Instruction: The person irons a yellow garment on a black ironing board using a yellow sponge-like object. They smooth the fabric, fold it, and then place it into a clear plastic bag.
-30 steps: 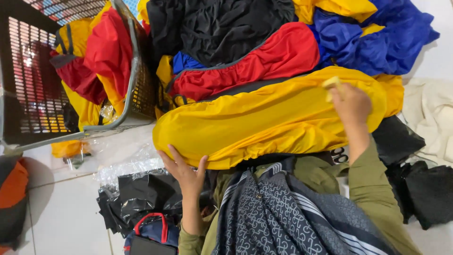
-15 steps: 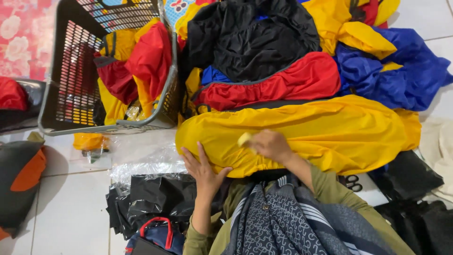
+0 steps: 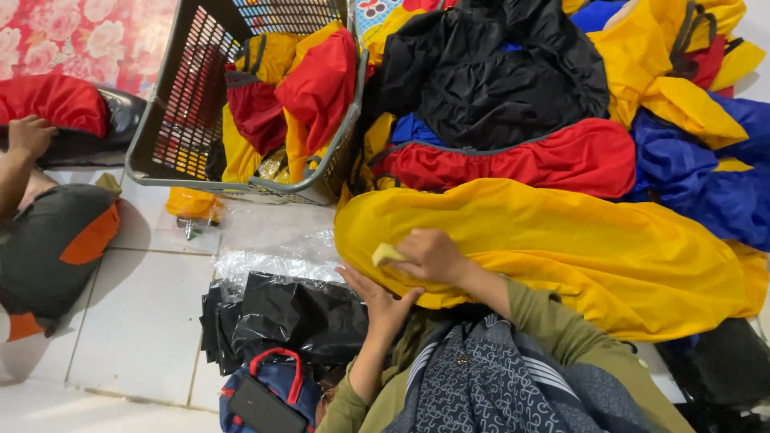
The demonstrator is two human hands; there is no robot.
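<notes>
A long yellow fabric cover lies across the floor in front of me. My right hand rests on its left end, fingers closed on a small pale yellow piece. My left hand lies flat with fingers spread at the cover's near left edge, just below the right hand. Behind the cover lie a red cover and a black one.
A grey plastic laundry basket holds red and yellow covers at the upper left. Black items in clear plastic bags lie near my left arm. Blue and yellow fabric is piled at the right. Another person's hand shows at the far left.
My right hand has slid leftwards along the yellow cover from its right end to its left end, close to my left hand. The view has shifted left.
</notes>
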